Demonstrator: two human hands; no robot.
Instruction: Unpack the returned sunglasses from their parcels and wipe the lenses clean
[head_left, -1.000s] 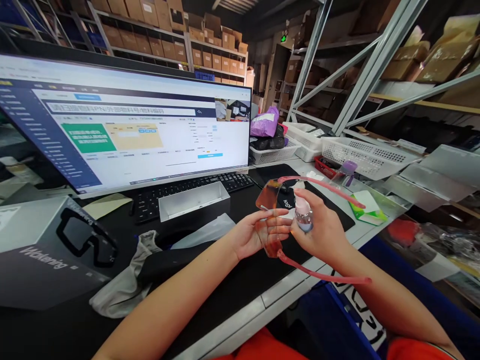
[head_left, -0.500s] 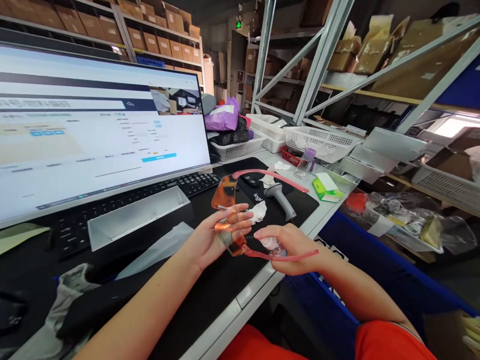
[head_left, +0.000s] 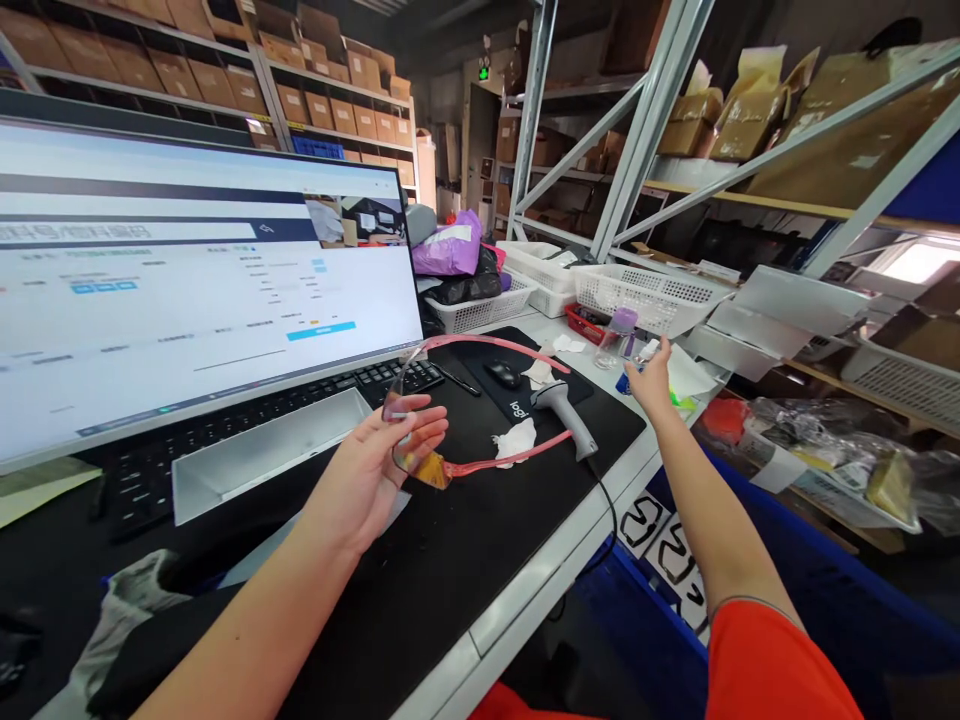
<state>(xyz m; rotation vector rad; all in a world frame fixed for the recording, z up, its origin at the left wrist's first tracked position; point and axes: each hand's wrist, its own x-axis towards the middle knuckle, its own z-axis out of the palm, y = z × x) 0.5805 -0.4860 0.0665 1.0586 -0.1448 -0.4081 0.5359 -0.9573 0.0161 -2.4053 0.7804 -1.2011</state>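
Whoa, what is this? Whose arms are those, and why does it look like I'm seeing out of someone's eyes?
There's no robot here, just a person using their own two hands. All the pictures come from a camera worn on that person's head, so you see what they see, and those arms are theirs. Their left hand holds glasses with pink arms. Their right hand is raised beside a clear bottle with a purple cap. On the black desk mat lie a barcode scanner, a computer mouse and a crumpled tissue. A computer screen stands nearby.
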